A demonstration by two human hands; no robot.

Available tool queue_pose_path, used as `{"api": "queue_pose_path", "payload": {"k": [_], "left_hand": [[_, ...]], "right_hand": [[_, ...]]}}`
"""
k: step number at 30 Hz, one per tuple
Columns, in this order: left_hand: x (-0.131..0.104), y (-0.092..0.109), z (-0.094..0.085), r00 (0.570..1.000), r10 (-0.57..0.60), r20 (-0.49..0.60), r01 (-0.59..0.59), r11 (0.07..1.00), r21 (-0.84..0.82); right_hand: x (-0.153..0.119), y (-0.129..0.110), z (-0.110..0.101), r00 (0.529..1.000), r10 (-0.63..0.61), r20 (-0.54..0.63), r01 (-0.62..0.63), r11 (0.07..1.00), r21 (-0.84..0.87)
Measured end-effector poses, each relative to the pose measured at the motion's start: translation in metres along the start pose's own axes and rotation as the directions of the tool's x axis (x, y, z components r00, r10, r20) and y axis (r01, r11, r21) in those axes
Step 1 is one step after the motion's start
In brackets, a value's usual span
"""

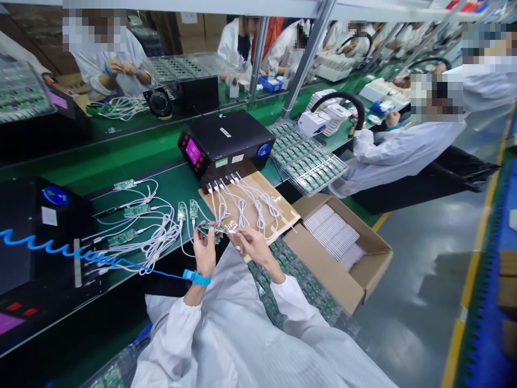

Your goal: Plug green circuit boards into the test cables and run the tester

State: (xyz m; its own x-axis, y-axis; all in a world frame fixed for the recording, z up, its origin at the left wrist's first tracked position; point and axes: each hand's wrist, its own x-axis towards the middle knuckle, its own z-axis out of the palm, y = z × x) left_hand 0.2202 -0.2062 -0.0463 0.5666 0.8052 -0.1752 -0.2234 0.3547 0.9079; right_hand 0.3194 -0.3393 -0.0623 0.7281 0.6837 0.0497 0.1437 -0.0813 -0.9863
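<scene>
My left hand (205, 252), with a blue wrist strap (196, 277) on it, grips a green circuit board (210, 229) between thumb and fingers. Fingertips of my right hand (256, 247) pinch a white cable plug (233, 231) at the board's right end; whether the plug is seated I cannot tell. Left of my hands, two upright circuit boards (181, 212) lie with white cables attached. Behind them stands a black tester box (228, 137) with a lit pink screen. White cables (241, 210) run from its front over a cardboard sheet (278, 207).
More wired boards (137, 210) and tangled cables (161, 242) lie to the left, beside another black box (24, 215). Board trays (307, 156) stand behind and by my lap. An open carton (371, 258) sits at right. A coiled blue cord (60, 250) stretches to my wrist. Co-workers sit nearby.
</scene>
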Motion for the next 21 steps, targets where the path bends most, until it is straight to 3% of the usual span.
{"api": "queue_pose_path", "payload": {"k": [3, 7, 13, 17, 21], "left_hand": [[0.004, -0.001, 0.001, 1.000, 0.008, -0.006, -0.008, 0.999, 0.032], [0.008, -0.002, 0.006, 0.999, 0.003, 0.040, -0.005, 0.999, 0.048], [0.008, -0.007, 0.011, 0.994, -0.032, 0.103, 0.025, 0.997, 0.069], [0.008, -0.009, 0.014, 0.988, -0.037, 0.148, 0.027, 0.997, 0.066], [0.007, -0.005, 0.021, 0.974, -0.077, 0.214, 0.096, 0.992, -0.084]], "right_hand": [[0.008, -0.005, -0.008, 0.987, 0.163, 0.004, -0.160, 0.964, 0.212], [0.028, -0.016, -0.010, 0.984, 0.143, -0.110, -0.097, 0.933, 0.347], [0.045, -0.034, 0.007, 1.000, -0.022, -0.014, 0.024, 0.981, 0.195], [0.046, -0.037, 0.018, 1.000, 0.009, -0.012, -0.005, 0.968, 0.252], [0.046, -0.035, 0.022, 0.999, 0.029, -0.040, -0.016, 0.956, 0.294]]}}
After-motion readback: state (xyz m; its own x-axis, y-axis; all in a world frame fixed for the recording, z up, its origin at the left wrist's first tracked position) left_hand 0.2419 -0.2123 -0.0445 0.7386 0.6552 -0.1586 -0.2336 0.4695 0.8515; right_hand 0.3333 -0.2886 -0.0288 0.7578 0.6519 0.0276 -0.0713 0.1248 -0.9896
